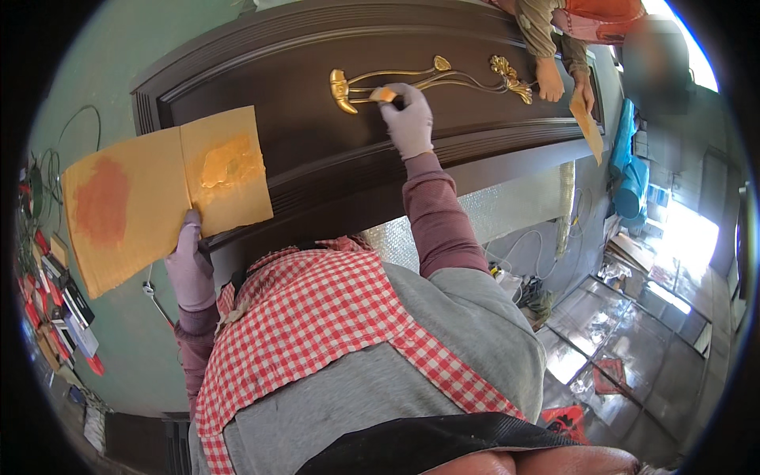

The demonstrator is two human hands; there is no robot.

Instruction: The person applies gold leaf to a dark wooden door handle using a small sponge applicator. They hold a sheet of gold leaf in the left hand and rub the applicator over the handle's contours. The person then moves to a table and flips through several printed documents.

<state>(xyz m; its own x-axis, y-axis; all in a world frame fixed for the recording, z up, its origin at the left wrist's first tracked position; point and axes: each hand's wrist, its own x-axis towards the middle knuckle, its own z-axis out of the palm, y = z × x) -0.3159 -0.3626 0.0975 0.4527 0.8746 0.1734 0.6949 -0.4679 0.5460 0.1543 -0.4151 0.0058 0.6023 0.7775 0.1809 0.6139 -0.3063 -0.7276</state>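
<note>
Panel (293, 103), dark brown, with moulded borders: extends under and to both sides of the right-hand grip. Apron (317, 301), red-and-white check, worn by the person: below the right-hand grip, right of the left-hand one. Folded cardboard (154, 198), brown: above the left-hand grip, red patch (103, 202) on its left leaf, glossy gold-orange patch (226, 165) on its right. Ornament (340, 89), gold, long curving stems: on the panel, just beyond the right-hand fingertips. Cardboard piece, held by a co-worker's hand (584, 89): well right of the right-hand grip. Left hand (190, 257), gloved: pinching the cardboard's lower edge near the fold, thumb in front. Right hand (409, 123), gloved: thumb and fingers pinching a small orange-tan pad (383, 94) at the stems; contact cannot be told.
</note>
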